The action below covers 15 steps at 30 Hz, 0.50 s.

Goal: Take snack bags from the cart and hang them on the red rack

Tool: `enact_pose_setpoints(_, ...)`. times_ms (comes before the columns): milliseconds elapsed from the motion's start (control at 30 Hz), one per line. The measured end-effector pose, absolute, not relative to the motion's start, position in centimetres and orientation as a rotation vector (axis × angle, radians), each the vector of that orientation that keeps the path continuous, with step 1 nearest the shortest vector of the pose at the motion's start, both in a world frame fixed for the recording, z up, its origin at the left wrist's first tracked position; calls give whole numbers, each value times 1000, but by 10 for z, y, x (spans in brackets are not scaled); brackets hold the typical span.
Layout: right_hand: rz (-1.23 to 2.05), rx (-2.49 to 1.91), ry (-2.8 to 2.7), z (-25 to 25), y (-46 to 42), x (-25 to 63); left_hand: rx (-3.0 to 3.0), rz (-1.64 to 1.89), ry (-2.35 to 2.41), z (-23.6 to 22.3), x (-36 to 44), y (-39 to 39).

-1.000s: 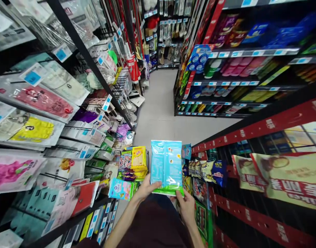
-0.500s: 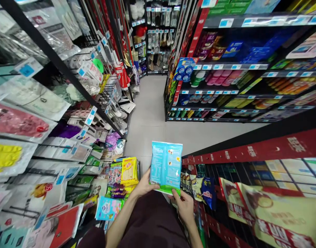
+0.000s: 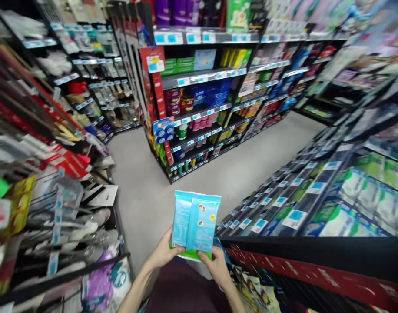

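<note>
A light-blue plastic packet (image 3: 195, 221) with a green lower edge is held up in front of my body, its seamed, printed back facing me. My left hand (image 3: 166, 249) grips its lower left corner, thumb on the near face. On the lower right edge, my right hand (image 3: 217, 262) closes round it, thumb pressed on the green band. The fingers behind the packet are hidden. The print is too small to read.
A shelf unit (image 3: 199, 115) of boxed and bottled goods stands ahead across the grey floor (image 3: 134, 174). Hanging utensils (image 3: 88, 230) line the left side. Closer on the right is a rack with a red strip (image 3: 296, 269) and green-white packs (image 3: 345, 204).
My view has swung to the right, bringing in more of the aisle and right-hand shelves. Both hands keep hold of the packet; my right hand sits a little nearer its middle.
</note>
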State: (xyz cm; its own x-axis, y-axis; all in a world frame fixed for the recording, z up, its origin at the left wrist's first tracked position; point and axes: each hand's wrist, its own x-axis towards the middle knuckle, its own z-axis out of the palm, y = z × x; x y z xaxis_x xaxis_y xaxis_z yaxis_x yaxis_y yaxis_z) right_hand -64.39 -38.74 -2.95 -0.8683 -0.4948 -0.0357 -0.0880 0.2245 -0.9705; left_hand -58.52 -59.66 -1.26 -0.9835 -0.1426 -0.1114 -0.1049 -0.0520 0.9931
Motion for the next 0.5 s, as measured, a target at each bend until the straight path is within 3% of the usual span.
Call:
enact_pose_setpoints(200, -1806, -482, 2482, -11, -424, -658, 126, -2348, -2196, 1, -642, -630)
enact_pose_setpoints(500, -1878, -391, 2680, 7, -422, -648, 101, -2735, -1669, -3, -662, -604)
